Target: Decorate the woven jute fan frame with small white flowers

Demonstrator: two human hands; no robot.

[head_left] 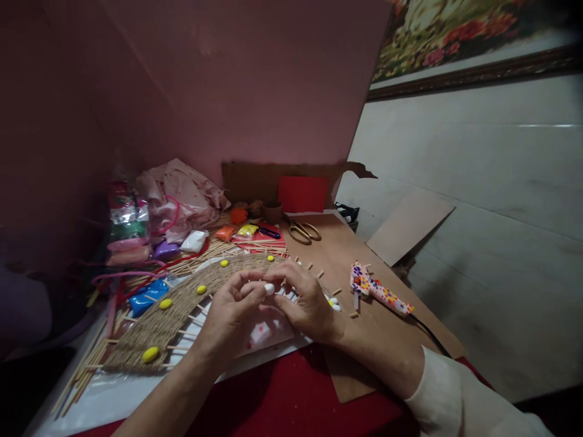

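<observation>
Bare left forearm (182,388), cream sleeve (455,394) on right arm

I'm seeing a small white lump (269,289) pinched between my hands, over a tan woven arch (182,303) dotted with yellow blobs (150,354). Red cloth (282,400) near me, brown board (346,255) to the right carrying a glue gun (380,292) in a busy floral print. Far off, gold-handled scissors (304,232), a red card (303,194), and a blue packet (148,295) at left.
</observation>
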